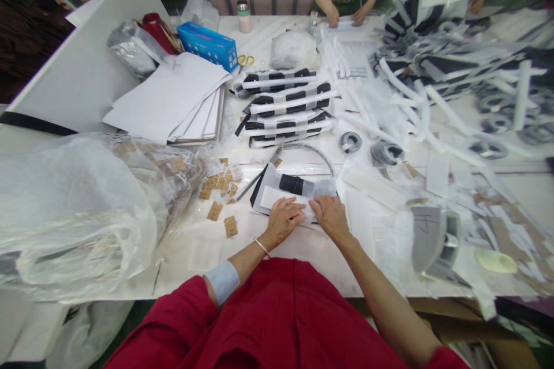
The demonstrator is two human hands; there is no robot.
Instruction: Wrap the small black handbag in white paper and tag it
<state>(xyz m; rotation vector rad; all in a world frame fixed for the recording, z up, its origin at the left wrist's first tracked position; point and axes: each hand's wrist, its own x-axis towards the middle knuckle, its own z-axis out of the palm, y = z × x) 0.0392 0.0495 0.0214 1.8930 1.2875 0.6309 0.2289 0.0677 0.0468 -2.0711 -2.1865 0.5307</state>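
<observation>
1. White tabletop [190, 248], head view: it is crowded with packing goods, and another person's hand [333, 16] rests at the far edge.
2. Left hand [283, 220]: it lies flat, palm down and fingers loosely spread, pressing on the near edge of a flat packet [277, 196]. It grips nothing.
3. Right hand [331, 216]: it is likewise flat and spread on the same packet, just beside the left hand. It grips nothing.
4. Flat packet: it lies on the tabletop directly in front of the person, with a black piece [291, 184] showing at its far end.
5. Surroundings:
   - Brown tags [219, 187] are scattered just left of the packet.
   - A clear plastic bag [73, 207] lies further left.
   - A stack of black-and-white bundles [285, 106] sits beyond the packet.
   - White sheets [173, 98] are piled to the left of that stack.
   - Grey tape rolls [350, 141] lie to its right.
</observation>
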